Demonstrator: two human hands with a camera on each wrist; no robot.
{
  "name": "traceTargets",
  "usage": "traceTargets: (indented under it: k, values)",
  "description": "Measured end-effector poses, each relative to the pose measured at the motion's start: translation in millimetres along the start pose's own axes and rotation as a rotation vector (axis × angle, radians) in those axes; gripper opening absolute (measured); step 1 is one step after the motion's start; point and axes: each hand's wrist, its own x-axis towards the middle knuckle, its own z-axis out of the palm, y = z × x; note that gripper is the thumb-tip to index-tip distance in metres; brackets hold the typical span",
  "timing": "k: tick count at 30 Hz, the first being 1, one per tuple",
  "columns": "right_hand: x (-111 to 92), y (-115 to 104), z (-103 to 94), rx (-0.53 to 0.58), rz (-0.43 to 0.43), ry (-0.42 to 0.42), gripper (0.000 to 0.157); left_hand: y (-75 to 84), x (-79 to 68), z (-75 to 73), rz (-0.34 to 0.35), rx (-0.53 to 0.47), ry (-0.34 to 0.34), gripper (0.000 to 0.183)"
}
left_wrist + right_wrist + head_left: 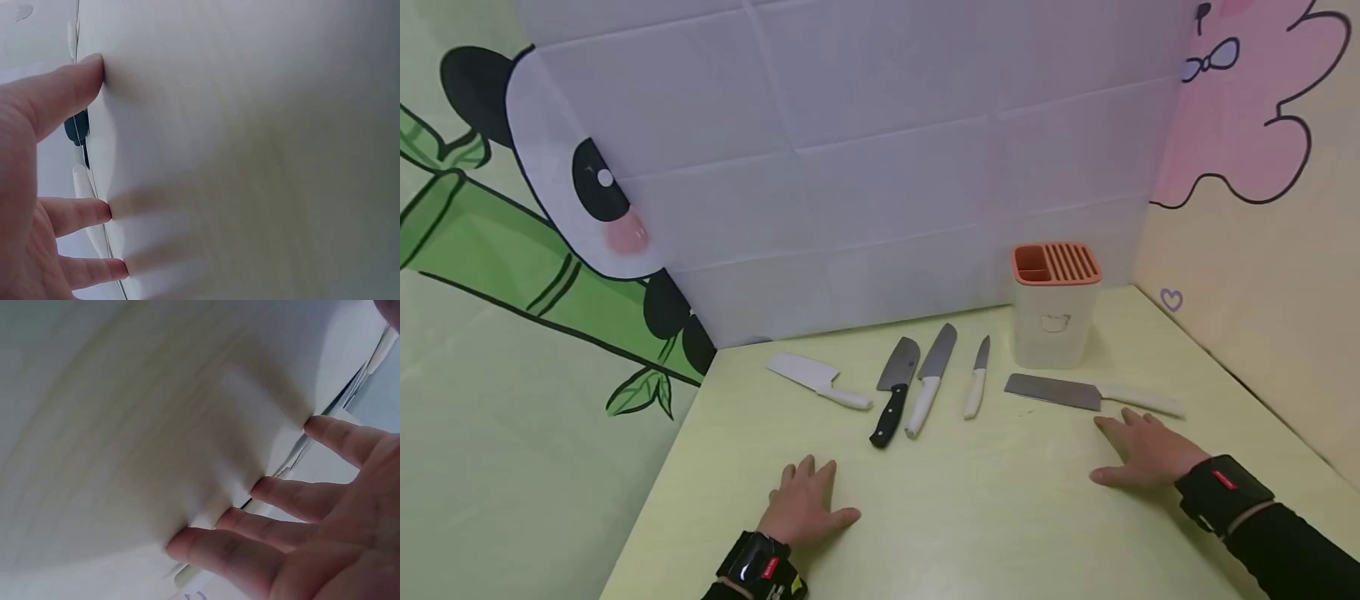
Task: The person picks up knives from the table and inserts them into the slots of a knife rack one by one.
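Observation:
My left hand [802, 506] rests spread on the table, its fingertips touching the surface in the left wrist view. Just in front of my right hand [1150, 452], also spread with fingertips down, lies a cleaver with a white handle [1093, 394]. Left of it are a small paring knife [977, 379], a white-handled kitchen knife [932, 379] and a black-handled knife [896, 392] with a broad blade. Farthest left, a white-handled cleaver [817, 381] lies with its blade pointing left. Neither hand holds anything.
A knife holder [1054, 317] with an orange slotted top and translucent body stands at the back right, behind the right cleaver. A pale cloth [880, 167] hangs along the table's back edge. Walls with cartoon drawings rise at both sides.

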Motion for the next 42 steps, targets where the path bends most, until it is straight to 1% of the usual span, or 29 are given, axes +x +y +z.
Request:
traceTargets:
  k: [3, 5, 7, 10, 12, 14, 17, 21, 28, 35, 42]
  values:
    - [2, 5, -1.5, 0.013, -0.011, -0.012, 0.088, -1.1, -0.1, -0.6, 0.000, -0.004, 0.004, 0.096]
    - [4, 10, -4.2, 0.037, -0.001, -0.003, 0.080, -1.4, -0.9, -0.8, 0.003, -0.006, 0.005, 0.095]
    - [6, 17, -8.2, 0.063, 0.018, 0.025, 0.072, -1.9, -1.6, -0.2, 0.000, -0.005, 0.002, 0.096]
    - [8, 27, -16.5, 0.100, 0.045, 0.094, 0.063, -2.1, -2.3, 0.9, -0.004, 0.005, -0.001, 0.096]
    - [9, 34, -22.8, 0.114, 0.055, 0.133, 0.061, -2.6, -1.8, 2.0, -0.007, 0.008, 0.003, 0.097]
    - [11, 41, -28.2, 0.113, 0.064, 0.153, 0.061, -2.7, -1.2, 2.5, 0.001, 0.007, 0.013, 0.097]
    - [16, 50, -32.3, 0.104, 0.076, 0.152, 0.063, -3.6, -0.5, 4.6, 0.001, 0.001, 0.014, 0.097]
    - [22, 58, -30.5, 0.081, 0.088, 0.127, 0.064, -4.2, -1.3, 7.4, -0.005, -0.004, 0.005, 0.097]
    - [28, 65, -25.8, 0.060, 0.099, 0.123, 0.059, -2.6, -1.0, 3.8, 0.007, 0.000, 0.031, 0.097]
    - [32, 71, -24.5, 0.035, 0.093, 0.114, 0.049, -1.4, -2.5, 3.7, 0.003, -0.015, 0.036, 0.096]
    - [35, 83, -17.0, 0.005, 0.046, 0.137, 0.035, -0.7, -2.0, 4.4, -0.007, -0.027, 0.035, 0.095]
